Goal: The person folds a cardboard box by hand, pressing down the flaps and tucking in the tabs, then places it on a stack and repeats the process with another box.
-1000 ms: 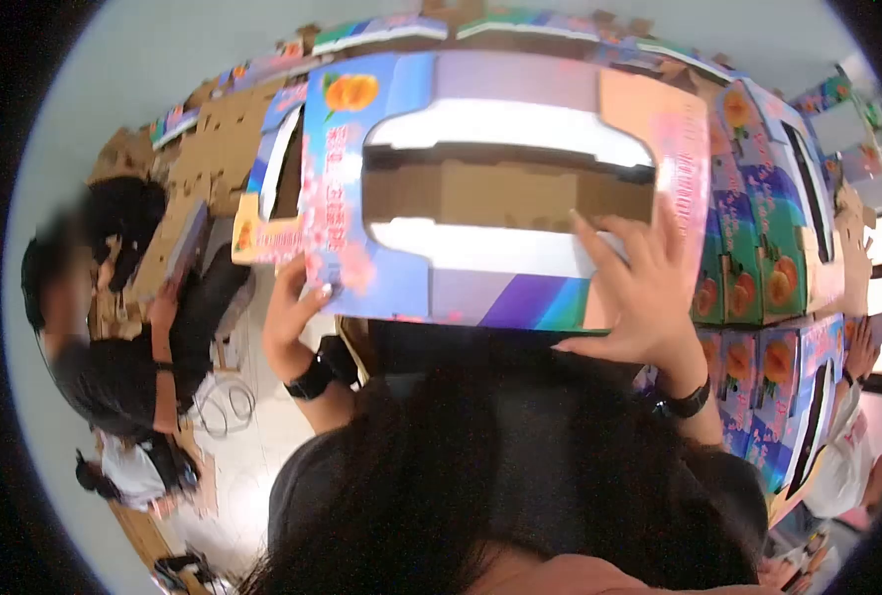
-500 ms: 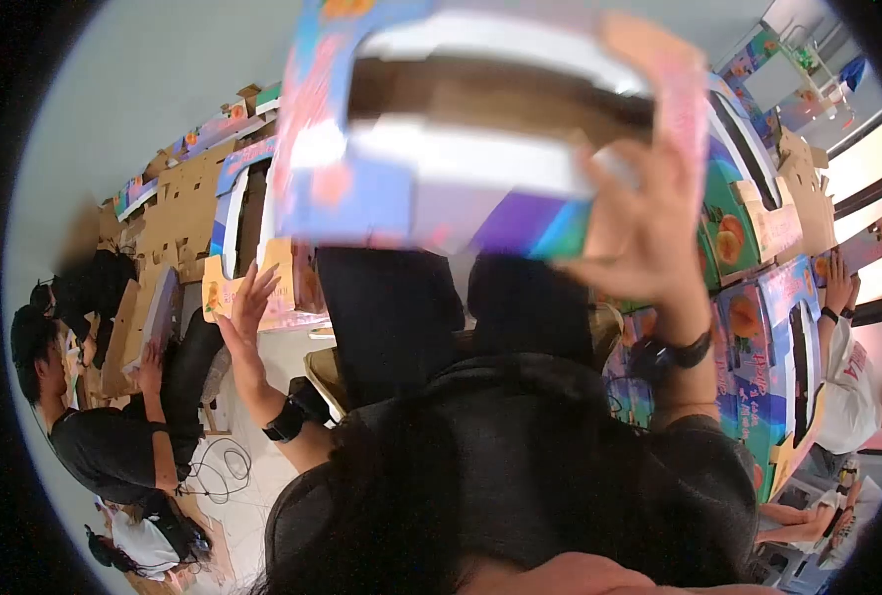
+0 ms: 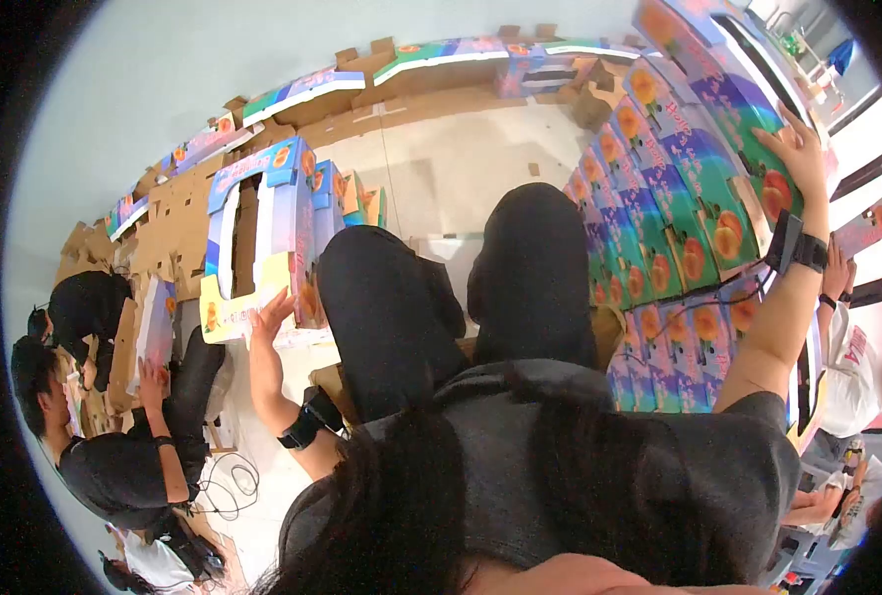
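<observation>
My right hand (image 3: 798, 159) is at the near edge of a printed cardboard fruit box (image 3: 704, 84), its fingers against the green side with the peach picture. This box stands at the end of a long row of similar boxes (image 3: 659, 188) on my right. My left hand (image 3: 270, 315), fingers stretched out, is at the near corner of another fruit box (image 3: 302, 198). That one stands on its side, with a long window facing left and a yellow end towards me. More boxes (image 3: 337, 193) are lined up behind it.
Flat brown cardboard sheets (image 3: 175, 208) and printed box blanks (image 3: 307, 91) lie along the wall. Several people work nearby; one in dark clothes (image 3: 114, 446) handles cardboard on the left, another in a white shirt (image 3: 847, 367) is at right. A cable (image 3: 233, 481) lies on the floor.
My right hand has carried the fruit box from in front of me to the row on the right. My left hand has shifted slightly to the box on the left.
</observation>
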`<state>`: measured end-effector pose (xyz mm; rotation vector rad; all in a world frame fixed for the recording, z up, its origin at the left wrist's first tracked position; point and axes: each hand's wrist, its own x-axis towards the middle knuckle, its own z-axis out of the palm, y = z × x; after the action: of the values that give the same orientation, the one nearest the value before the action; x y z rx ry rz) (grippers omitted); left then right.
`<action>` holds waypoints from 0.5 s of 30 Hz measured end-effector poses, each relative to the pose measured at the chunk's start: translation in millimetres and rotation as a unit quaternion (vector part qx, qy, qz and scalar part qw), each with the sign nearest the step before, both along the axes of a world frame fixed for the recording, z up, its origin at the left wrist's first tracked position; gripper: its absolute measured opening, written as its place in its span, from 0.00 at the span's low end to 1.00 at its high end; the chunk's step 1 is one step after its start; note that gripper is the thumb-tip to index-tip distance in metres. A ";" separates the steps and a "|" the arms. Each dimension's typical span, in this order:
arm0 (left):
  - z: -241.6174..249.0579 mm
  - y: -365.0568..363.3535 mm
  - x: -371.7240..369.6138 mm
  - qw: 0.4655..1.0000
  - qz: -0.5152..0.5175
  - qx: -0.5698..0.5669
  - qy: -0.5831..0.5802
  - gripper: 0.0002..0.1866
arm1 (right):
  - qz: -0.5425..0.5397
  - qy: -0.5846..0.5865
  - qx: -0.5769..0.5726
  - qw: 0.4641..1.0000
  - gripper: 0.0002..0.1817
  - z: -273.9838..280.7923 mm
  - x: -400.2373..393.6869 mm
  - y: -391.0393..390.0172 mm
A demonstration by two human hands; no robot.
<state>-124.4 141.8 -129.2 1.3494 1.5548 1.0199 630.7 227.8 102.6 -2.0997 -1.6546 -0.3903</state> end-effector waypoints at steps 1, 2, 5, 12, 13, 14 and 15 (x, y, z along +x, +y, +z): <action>-0.5 1.1 1.5 1.000 0.011 0.000 -0.003 0.40 | -0.012 0.030 -0.011 0.999 0.44 -1.8 8.1 -0.7; -1.2 1.9 2.1 1.000 0.021 0.000 -0.005 0.39 | -0.024 0.060 -0.022 0.998 0.44 -3.5 10.4 -5.2; -6.7 6.3 -0.8 1.000 0.017 -0.005 0.001 0.39 | -0.003 0.123 -0.021 0.992 0.44 -14.6 18.1 -15.3; -17.7 16.3 -2.6 1.000 -0.011 -0.003 0.018 0.33 | -0.034 0.131 -0.063 0.989 0.43 -11.9 14.7 -23.6; -21.5 17.5 -5.2 1.000 -0.021 0.004 0.014 0.33 | -0.034 0.137 -0.071 0.987 0.43 -12.6 16.5 -21.6; -24.3 18.1 -7.1 0.999 -0.030 0.011 0.010 0.32 | -0.034 0.143 -0.080 0.986 0.42 -13.5 18.4 -19.7; -23.2 17.8 -5.9 1.000 -0.020 0.000 0.009 0.32 | -0.031 0.164 -0.094 0.981 0.42 -15.0 32.0 -17.1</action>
<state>-130.3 159.6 -152.4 1.3886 1.5354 0.9847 662.7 210.7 87.6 -2.2111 -1.4825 0.0980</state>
